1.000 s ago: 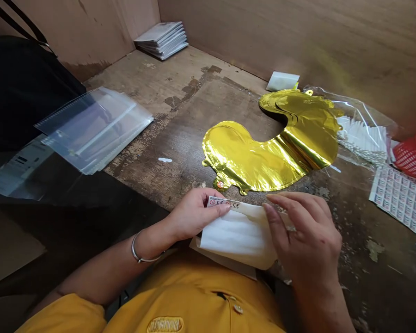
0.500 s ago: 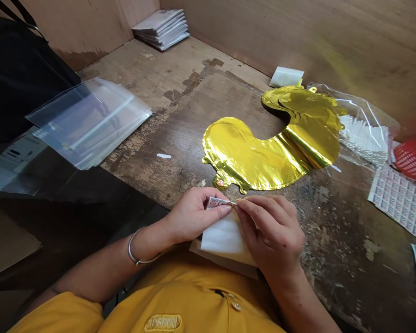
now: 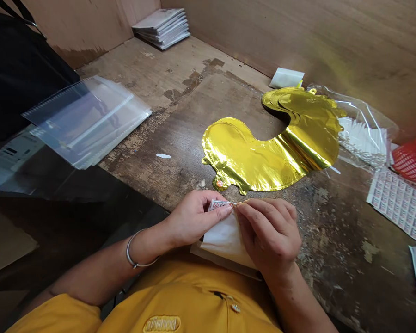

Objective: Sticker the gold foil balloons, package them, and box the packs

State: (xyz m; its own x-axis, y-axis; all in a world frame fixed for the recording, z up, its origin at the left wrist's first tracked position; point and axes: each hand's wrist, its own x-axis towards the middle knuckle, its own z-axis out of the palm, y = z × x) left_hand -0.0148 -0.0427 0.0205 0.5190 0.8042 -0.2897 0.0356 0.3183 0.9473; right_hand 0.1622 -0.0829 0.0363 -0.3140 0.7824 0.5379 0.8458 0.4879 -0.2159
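Note:
My left hand (image 3: pixel 190 218) pinches the upper left edge of a folded white paper leaflet (image 3: pixel 219 233), its thumb on top beside small red printed marks. At the leaflet's upper right edge my right hand (image 3: pixel 272 231) is closed, thumb and forefinger pinching the rim close to the left thumb. Something thin shows between the fingertips, too small to make out. The leaflet lies at the table edge, against my yellow shirt. Just beyond the hands rest stacked gold foil balloons (image 3: pixel 260 157), flat, curved and with small tabs.
Clear plastic sleeves (image 3: pixel 90 120) lie at the left by a black bag (image 3: pixel 21 78). Behind stands a stack of flat packs (image 3: pixel 162 27). At the right are a clear bag of white sticks (image 3: pixel 364 138), a red basket (image 3: pixel 412 159) and a sticker sheet (image 3: pixel 398 201).
Both hands have shifted very slightly; the right hand has tilted a little lower and left. The pinch on the leaflet's edge stays. The balloons have not moved.

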